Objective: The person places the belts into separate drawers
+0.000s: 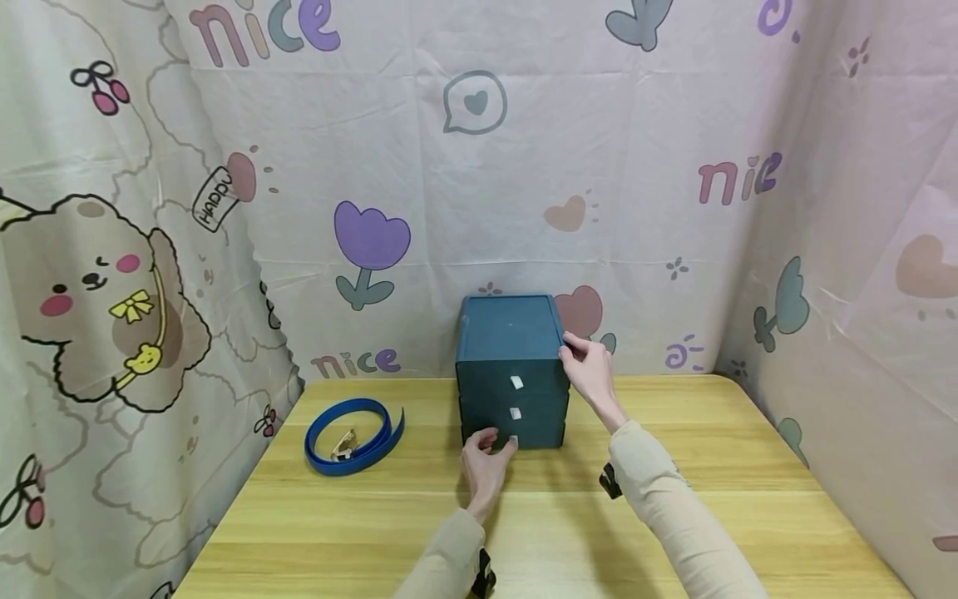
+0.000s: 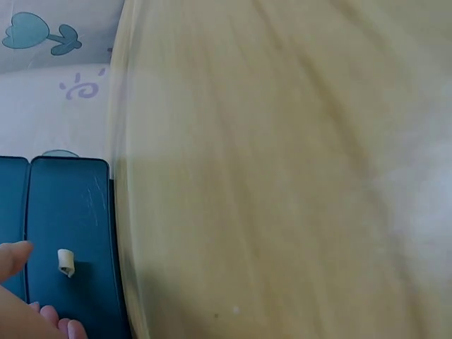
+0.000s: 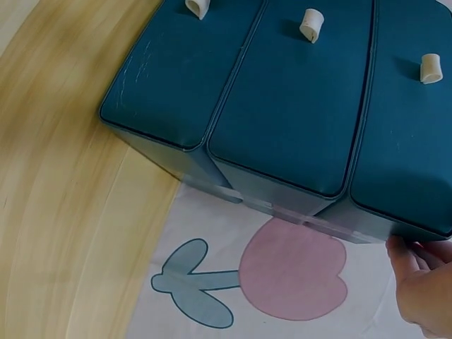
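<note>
A dark teal three-drawer box (image 1: 511, 329) stands on the table, its drawers closed and each front bearing a small white pull tab (image 2: 66, 262). My left hand (image 1: 485, 470) is at the front of the bottom drawer (image 3: 166, 78), thumb and fingers spread apart beside its tab. In the left wrist view that tab has no fingers around it. My right hand (image 1: 591, 374) rests its fingertips against the right side of the box, close to the top edge. The right wrist view shows these fingers (image 3: 406, 265) touching the side of the top drawer.
A coiled blue belt (image 1: 352, 471) with a gold-coloured buckle (image 1: 344, 445) lies on the wooden table (image 1: 299, 541), left of the box. Patterned cloth (image 1: 464, 208) hangs behind the table and along both sides.
</note>
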Available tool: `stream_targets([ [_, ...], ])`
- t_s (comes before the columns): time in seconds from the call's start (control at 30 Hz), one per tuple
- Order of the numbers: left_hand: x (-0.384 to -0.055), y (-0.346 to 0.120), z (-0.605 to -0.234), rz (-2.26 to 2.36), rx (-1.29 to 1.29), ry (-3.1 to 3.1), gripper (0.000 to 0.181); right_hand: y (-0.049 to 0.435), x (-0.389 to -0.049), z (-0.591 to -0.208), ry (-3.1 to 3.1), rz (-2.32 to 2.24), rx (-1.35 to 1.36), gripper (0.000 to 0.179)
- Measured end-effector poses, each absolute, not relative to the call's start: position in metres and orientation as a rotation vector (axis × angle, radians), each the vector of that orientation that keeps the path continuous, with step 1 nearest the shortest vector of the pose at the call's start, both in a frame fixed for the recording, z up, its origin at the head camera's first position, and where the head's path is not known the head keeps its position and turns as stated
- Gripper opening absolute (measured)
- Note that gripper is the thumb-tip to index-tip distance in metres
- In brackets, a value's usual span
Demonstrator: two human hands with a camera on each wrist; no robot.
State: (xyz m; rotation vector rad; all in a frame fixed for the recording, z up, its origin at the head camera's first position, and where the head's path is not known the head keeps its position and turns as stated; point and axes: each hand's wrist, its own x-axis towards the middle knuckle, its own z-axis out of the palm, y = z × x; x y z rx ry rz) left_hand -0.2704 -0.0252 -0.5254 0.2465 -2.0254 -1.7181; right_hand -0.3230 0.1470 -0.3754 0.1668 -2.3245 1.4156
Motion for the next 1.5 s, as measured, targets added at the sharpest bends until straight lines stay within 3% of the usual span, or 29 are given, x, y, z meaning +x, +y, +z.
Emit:
stream_targets([
  [0.73, -0.282, -0.015, -0.533, -1.636, 0.382, -2.223, 0.017, 0.146, -0.323, -0.378, -2.297, 1.427, 0.169, 0.04],
  [1.5, -0.287, -0.023, -0.529, -1.576, 0.277, -2.293, 0.007, 0.145, -0.323, -0.379, -2.278, 1.424, 0.156, 0.038],
])
